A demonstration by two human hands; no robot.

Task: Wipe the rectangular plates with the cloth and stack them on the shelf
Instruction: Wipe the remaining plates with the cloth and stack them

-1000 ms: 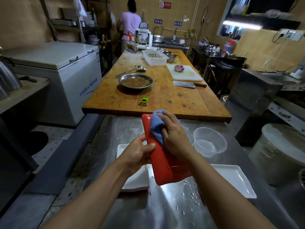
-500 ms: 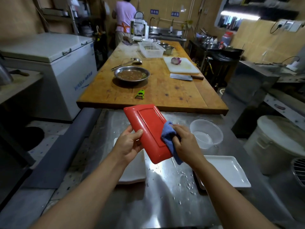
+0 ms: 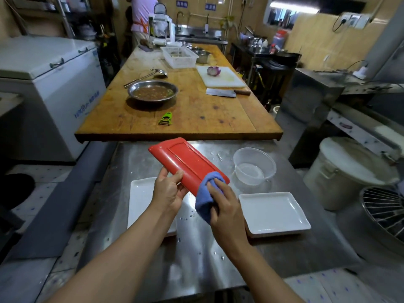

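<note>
The red plate (image 3: 187,164) is held up off the steel desk (image 3: 196,254), tilted with its underside facing the camera and its far corner pointing toward the wooden table's edge. The left hand (image 3: 168,192) grips its near-left long edge, thumb on the visible face and the other fingers hidden behind it. The right hand (image 3: 225,206) has its fingers closed around a bunched blue cloth (image 3: 206,193), pressing it against the plate's near-right corner. To do this wipe well, the left hand should probably hold the plate steady by the rim alone, so the cloth can run the full length of the raised foot and the border, where water tends to sit; the corner under the left thumb will need a shift of grip to be reached. Firm, overlapping strokes toward one end seem better than dabbing. Below the hands, two white plates lie flat on the desk, one to the left (image 3: 140,197) partly hidden by the left forearm and one to the right (image 3: 273,212), with water droplets scattered between them. A clear bowl (image 3: 253,166) holding a little water stands just beyond the right plate. The shelf for stacking cannot be identified with certainty from here.
</note>
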